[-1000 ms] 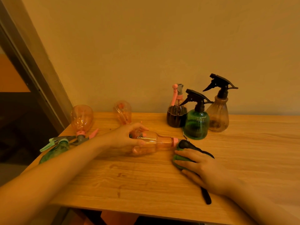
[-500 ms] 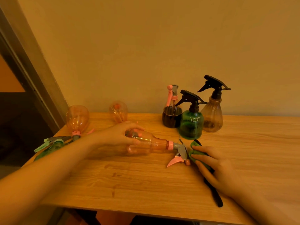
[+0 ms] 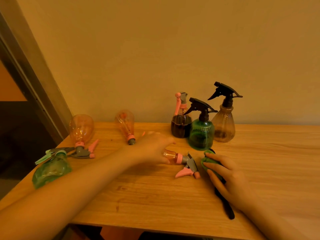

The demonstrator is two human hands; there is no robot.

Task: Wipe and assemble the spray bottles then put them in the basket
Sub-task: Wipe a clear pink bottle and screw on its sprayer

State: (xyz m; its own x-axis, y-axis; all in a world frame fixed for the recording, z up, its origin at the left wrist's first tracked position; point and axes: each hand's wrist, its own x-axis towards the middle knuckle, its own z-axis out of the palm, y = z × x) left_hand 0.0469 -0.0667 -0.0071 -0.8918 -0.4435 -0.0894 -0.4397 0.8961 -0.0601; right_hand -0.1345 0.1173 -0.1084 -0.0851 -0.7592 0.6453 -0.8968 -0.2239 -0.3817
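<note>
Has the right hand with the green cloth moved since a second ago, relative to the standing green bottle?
No: the right hand with the green cloth still rests just in front of the green bottle.

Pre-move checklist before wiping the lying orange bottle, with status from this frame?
1. Left hand on the orange spray bottle: ok, covers its body.
2. Trigger head fitted on that bottle: ok.
3. Right hand has the green cloth: ok, fingers on it.
4. Cloth touching the bottle: not ok, apart.
5. Basket within reach: cannot tell, not in view.
6. Upright green spray bottle clear of the hands: ok.
</note>
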